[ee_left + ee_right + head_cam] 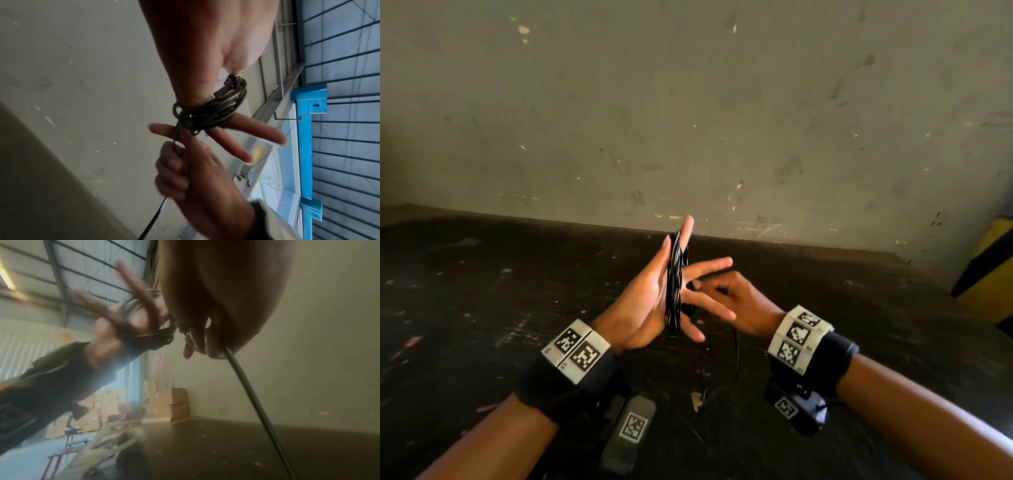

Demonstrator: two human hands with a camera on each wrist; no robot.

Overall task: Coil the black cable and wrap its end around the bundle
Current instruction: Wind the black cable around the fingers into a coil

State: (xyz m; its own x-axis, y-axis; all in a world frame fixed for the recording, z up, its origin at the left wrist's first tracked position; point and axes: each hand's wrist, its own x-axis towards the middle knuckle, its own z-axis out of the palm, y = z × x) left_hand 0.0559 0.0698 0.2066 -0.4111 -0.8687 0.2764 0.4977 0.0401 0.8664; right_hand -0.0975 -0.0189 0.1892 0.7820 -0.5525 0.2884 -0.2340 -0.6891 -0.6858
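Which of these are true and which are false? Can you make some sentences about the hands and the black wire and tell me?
1. The thin black cable is looped in a bundle around the left hand. True.
2. The left hand's fingers are curled into a tight fist. False: they are spread out straight.
3. The right hand pinches the loose strand of cable beside the bundle. True.
4. All of the cable is wound up already. False: a loose length hangs down from the right hand toward the dark scuffed tabletop.
5. The bundle lies flat on the tabletop. False: it is held up in the air on the left hand.
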